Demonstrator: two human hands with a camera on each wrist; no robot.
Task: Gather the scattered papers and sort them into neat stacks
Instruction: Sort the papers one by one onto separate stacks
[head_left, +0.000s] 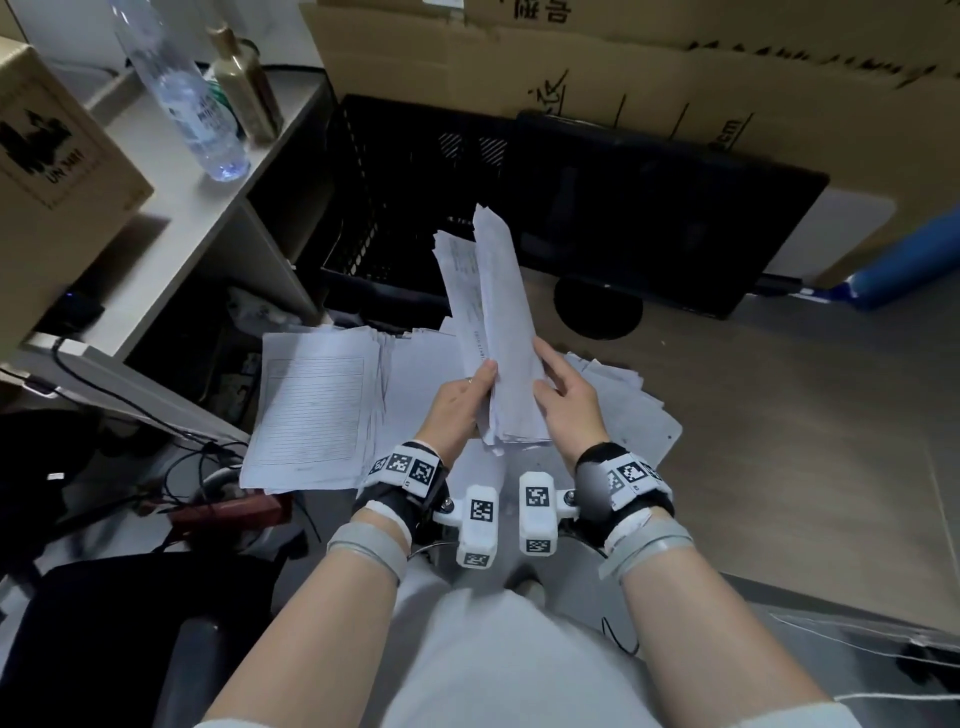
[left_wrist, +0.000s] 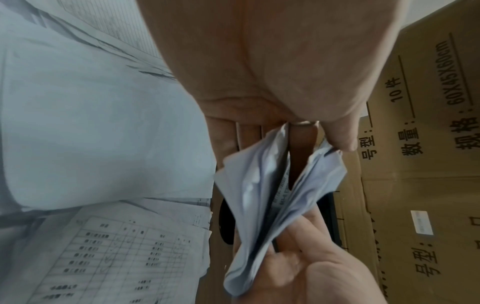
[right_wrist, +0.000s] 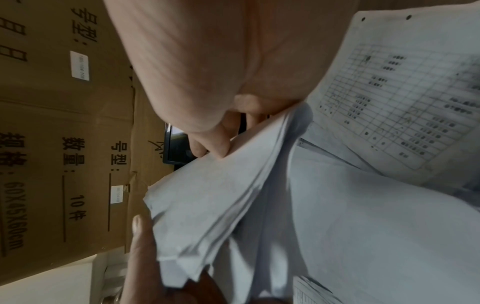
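A bundle of white papers stands on edge between both hands, above the floor. My left hand grips its left side, thumb on top. My right hand holds its right side, fingers along the sheets. The left wrist view shows the bundle pinched between thumb and fingers, and the right wrist view shows its layered edges. A stack of lined sheets lies on the floor to the left. More loose papers are spread under and right of the hands.
A black crate and a dark monitor stand beyond the papers, with cardboard boxes behind. A shelf with bottles is at the left, cables below it. Bare floor lies to the right.
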